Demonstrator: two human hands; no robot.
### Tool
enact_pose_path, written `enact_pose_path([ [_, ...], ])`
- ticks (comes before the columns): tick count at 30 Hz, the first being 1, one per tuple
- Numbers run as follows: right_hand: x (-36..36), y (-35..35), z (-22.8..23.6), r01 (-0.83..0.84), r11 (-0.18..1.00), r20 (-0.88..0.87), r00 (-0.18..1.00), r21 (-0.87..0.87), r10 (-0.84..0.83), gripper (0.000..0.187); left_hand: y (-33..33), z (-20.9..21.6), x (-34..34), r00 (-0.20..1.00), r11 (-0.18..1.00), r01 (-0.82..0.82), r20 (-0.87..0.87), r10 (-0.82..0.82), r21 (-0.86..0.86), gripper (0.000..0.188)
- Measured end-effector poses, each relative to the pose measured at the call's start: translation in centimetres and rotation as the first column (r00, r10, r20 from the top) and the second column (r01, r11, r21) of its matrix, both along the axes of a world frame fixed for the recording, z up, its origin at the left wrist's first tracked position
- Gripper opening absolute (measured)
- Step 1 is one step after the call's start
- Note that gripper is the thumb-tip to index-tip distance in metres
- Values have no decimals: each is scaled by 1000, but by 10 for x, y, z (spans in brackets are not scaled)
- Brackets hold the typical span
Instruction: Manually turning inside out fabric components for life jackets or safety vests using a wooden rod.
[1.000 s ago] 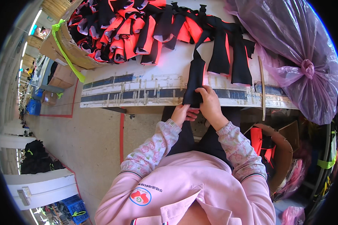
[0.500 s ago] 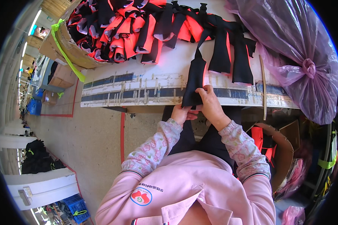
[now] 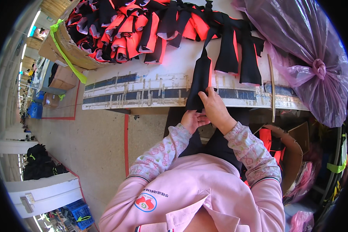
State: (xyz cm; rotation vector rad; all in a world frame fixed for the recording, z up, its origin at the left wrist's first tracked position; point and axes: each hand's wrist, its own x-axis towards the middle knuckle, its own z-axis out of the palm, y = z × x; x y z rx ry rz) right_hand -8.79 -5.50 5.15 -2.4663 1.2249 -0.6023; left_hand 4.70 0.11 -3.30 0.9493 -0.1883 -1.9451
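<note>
A black fabric strip with a bright orange-red edge point(image 3: 199, 75) hangs over the front edge of the table, tapering at its top into a narrow band. Pinched between thumb and fingers, its right side near the lower end is in my right hand point(image 3: 217, 111). My left hand point(image 3: 193, 120) is at the bottom end, its thumb at the strip's lower edge and its fingers curled beneath, partly hidden. Two similar black strips point(image 3: 227, 52) lie to the right, joined to a row of such pieces. Farther back is a heap of black and orange-red strips point(image 3: 131, 33).
The white table point(image 3: 174, 83) bears worn tape along its front. A knotted translucent purple bag point(image 3: 297, 50) covers its right end. A thin wooden stick point(image 3: 272, 89) crosses the edge. Left stands a cardboard box point(image 3: 67, 46); below right, an open carton point(image 3: 294, 154) holds orange and black pieces.
My left hand has shifted slightly right and down along the strip's lower end, showing more of its fingers. My right hand's grip has moved slightly left; the strip hangs almost unchanged.
</note>
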Motion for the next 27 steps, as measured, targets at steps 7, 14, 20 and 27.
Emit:
enact_pose_path([
  [7, -5, 3, -1, 4, 1000, -3, 1000, -29, -4, 49, -7, 8, -9, 994, 999, -32, 101, 35, -31, 34],
  [14, -15, 1, 4, 1, 1000, -31, 1000, 24, -1, 49, -4, 21, -17, 984, 998, -54, 172, 56, -14, 27],
  [20, -14, -1, -3, -28, 995, -70, 997, -94, 22, 37, -5, 11, -17, 990, 998, -65, 123, 66, -12, 25],
  [27, -9, 2, -5, -44, 989, -151, 988, -142, 23, 23, -10, 19, -6, 995, 995, 99, -17, -99, 6, 31],
])
